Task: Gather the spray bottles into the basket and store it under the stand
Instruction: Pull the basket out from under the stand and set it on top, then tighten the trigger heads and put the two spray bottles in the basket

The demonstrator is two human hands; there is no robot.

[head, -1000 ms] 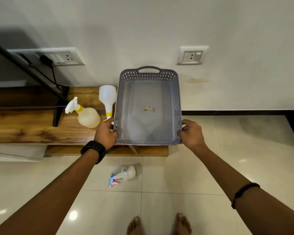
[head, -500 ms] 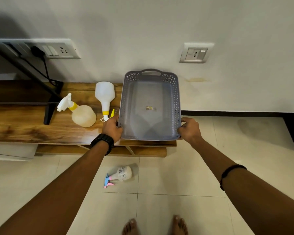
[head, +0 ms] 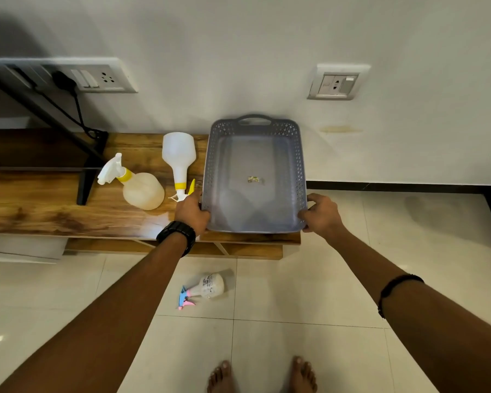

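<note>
A grey perforated basket [head: 301, 171] rests on the right end of the wooden stand [head: 54, 217], empty but for a small scrap. My left hand [head: 192, 214] grips its near left corner and my right hand [head: 321, 214] grips its near right corner. Left of the basket lies a white bottle with a yellow collar [head: 179, 157], its nozzle pointing toward me. Further left lies a round yellowish spray bottle with a white trigger [head: 142, 190]. A small spray bottle with a pink and blue trigger [head: 207, 287] lies on the floor tiles in front of the stand.
A black TV stand leg [head: 85, 182] stands on the wood at left, with a cable running to a wall socket panel [head: 97, 78]. A second socket [head: 338, 83] is on the wall at right. My bare feet [head: 261, 375] are on the glossy tiles.
The basket has shifted slightly away from me and settled on the stand's right end, both hands still holding its near corners. The view has moved a little.
</note>
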